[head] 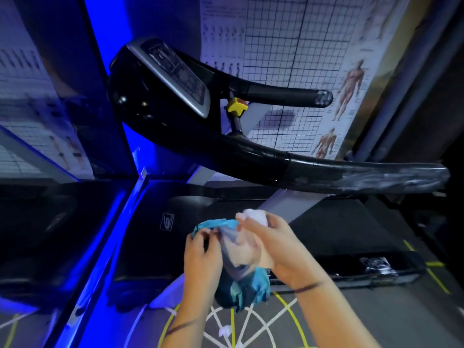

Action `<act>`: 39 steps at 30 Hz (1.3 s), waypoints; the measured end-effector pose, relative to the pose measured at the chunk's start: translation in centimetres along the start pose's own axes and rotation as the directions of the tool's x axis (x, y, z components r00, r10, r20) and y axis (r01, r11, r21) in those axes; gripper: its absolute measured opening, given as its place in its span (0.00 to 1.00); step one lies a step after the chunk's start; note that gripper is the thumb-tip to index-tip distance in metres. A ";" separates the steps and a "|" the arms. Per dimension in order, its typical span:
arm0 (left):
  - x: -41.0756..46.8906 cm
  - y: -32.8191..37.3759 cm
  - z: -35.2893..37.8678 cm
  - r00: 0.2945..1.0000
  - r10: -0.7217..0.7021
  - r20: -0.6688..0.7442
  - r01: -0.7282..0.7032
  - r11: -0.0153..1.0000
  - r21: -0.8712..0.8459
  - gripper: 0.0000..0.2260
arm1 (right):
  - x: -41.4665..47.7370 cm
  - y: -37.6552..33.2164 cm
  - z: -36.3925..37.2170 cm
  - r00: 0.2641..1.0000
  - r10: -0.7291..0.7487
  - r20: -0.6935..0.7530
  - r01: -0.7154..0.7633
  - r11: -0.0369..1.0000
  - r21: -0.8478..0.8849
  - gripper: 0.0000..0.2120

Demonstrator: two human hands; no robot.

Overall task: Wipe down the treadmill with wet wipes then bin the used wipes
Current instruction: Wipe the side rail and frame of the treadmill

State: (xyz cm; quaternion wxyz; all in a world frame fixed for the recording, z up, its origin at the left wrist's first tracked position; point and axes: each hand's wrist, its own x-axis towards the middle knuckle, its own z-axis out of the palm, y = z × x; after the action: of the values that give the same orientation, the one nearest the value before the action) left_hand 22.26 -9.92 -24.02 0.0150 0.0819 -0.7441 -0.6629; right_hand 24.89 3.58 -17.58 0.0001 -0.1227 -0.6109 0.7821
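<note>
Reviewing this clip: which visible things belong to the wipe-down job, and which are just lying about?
Job: wipes packet, gripped by left hand; white wipe, pinched by right hand; treadmill handrail; console.
Lying about: wall posters; yellow floor tape; white scrap on floor, origin unclear.

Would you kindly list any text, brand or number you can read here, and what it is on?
Boxed mark, perhaps "S", uncertain: motor cover logo.
Print too blurred to read: anatomy wall charts.
Markings too blurred to read: treadmill console.
Nothing legible: wet wipes pack.
</note>
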 end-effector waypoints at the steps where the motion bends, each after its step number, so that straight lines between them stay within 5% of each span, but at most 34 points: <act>1: -0.1 0.1 0.4 0.998 -0.034 0.052 0.036 0.998 -0.052 0.07 | 0.2 -0.1 0.2 1.000 -0.020 0.016 0.021 1.000 -0.015 0.14; 4: -1.2 1.0 1.5 0.968 -0.100 0.229 0.157 0.956 -0.247 0.08 | 0.5 -0.2 -0.2 0.997 -0.070 0.040 0.071 0.997 -0.010 0.12; 6: -1.9 1.6 2.0 0.935 -0.092 0.344 0.210 0.923 -0.323 0.23 | 0.4 -0.7 -1.1 0.997 -0.079 0.006 0.080 0.996 -0.033 0.09; 8: -1.9 1.8 2.8 0.929 0.013 0.371 0.081 0.968 -0.237 0.32 | 0.2 -0.8 -2.4 0.997 -0.077 -0.030 0.075 0.996 -0.053 0.07; 12: -1.5 1.0 6.0 0.929 0.173 0.328 -0.153 0.984 -0.086 0.20 | -0.7 -0.9 -5.8 0.992 -0.060 -0.114 0.068 0.995 0.068 0.07; 15: -1.9 0.1 8.6 0.920 0.250 0.303 -0.259 0.966 -0.010 0.20 | -1.6 -1.2 -8.7 0.984 -0.056 -0.170 0.085 0.983 0.164 0.08; 19: -2.3 -0.6 11.0 0.952 0.173 0.251 -0.195 0.979 0.063 0.18 | -2.0 -1.2 -11.8 0.970 0.119 -0.212 -0.042 0.940 0.337 0.14; 23: -2.1 0.8 12.8 0.970 0.174 0.168 -0.190 0.978 0.087 0.18 | -1.8 -1.5 -14.5 0.969 0.136 -0.207 -0.038 0.907 0.420 0.25; 27: -1.4 1.8 14.6 0.982 0.134 0.131 -0.152 0.979 0.135 0.14 | -1.4 -2.0 -17.2 0.961 0.156 -0.229 -0.042 0.898 0.437 0.22; 30: -0.6 2.0 16.2 0.983 0.167 0.081 -0.179 0.967 0.180 0.15 | -0.6 -1.6 -18.8 0.967 0.149 -0.208 -0.074 0.942 0.327 0.20; 32: -0.2 2.2 17.3 0.973 0.226 0.049 -0.231 0.950 0.209 0.17 | -0.1 -1.5 -20.2 0.966 0.098 -0.238 -0.098 0.995 0.012 0.27; 35: 0.0 2.6 18.9 0.949 0.312 0.032 -0.310 0.917 0.250 0.22 | 0.8 -1.9 -22.9 0.938 -0.012 -0.346 -0.149 0.888 -0.436 0.24; 39: 0.5 2.8 20.5 0.942 0.334 -0.026 -0.312 0.904 0.292 0.17 | 2.1 -2.7 -26.0 0.942 -0.021 -0.335 -0.180 0.811 -0.556 0.14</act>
State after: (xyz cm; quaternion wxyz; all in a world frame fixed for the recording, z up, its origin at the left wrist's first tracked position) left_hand 18.78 10.43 -23.74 0.1408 -0.0161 -0.8336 -0.5339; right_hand 27.39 29.40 -21.16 0.0303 -0.2702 -0.8053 0.5268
